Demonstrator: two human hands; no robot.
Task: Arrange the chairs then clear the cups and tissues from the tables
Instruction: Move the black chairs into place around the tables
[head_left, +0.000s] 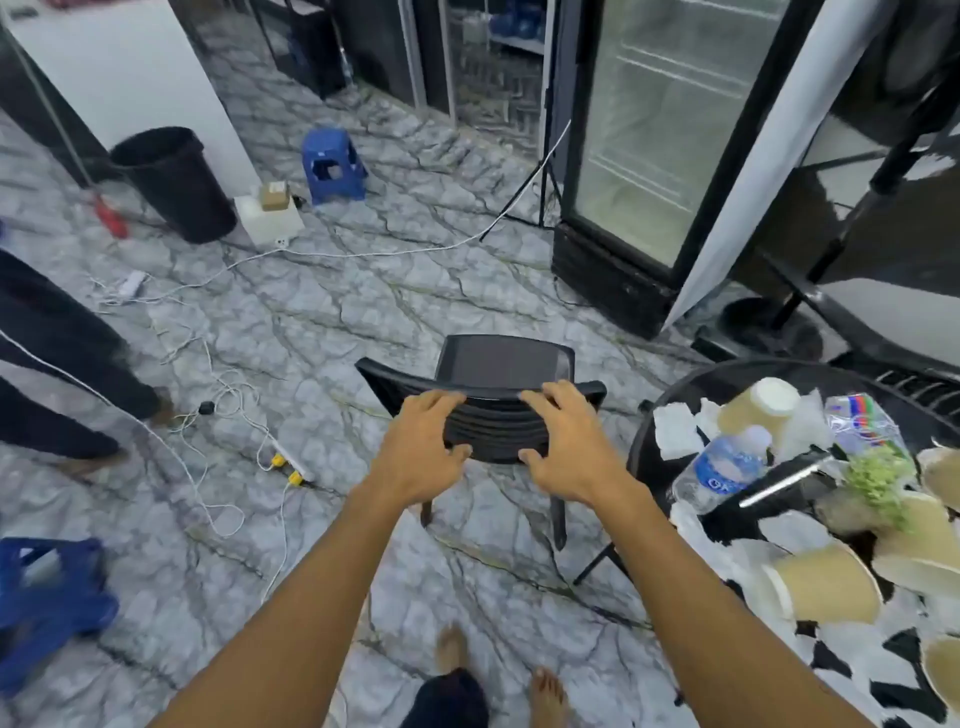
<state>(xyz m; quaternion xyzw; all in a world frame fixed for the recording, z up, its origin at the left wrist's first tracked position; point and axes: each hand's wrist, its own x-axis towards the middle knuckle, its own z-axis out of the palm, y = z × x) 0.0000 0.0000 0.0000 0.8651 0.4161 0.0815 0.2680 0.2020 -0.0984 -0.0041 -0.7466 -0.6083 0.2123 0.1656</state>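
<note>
Both hands grasp the backrest of a black plastic chair (501, 366) in the middle of the frame. The left hand (421, 447) has its fingers curled over the top edge and its thumb pressed against the back slats. The right hand (563, 447) holds the same way just beside it, so the two grip the backrest side by side. The chair stands on its legs on the grey marbled floor (322, 332), its seat facing away from the person, just left of the desk.

The round black desk (685, 389) fills the right edge of the frame. Tan paper cups lie on it: one tipped over near its far side (758, 405), one on its side nearer the person (826, 587), and more at the frame's right border. White tissues (675, 431) are scattered among them. A plastic water bottle (722, 467) lies between the tissues, with a bunch of green leaves (878, 473) to its right.

In the upper left stand a black bin (176, 182) and a blue stool (332, 166). A glass-door fridge (665, 130) stands at the upper right. White cables (228, 395) trail over the floor on the left, where another person's legs (62, 364) enter. The person's own bare feet (545, 696) show at the bottom.
</note>
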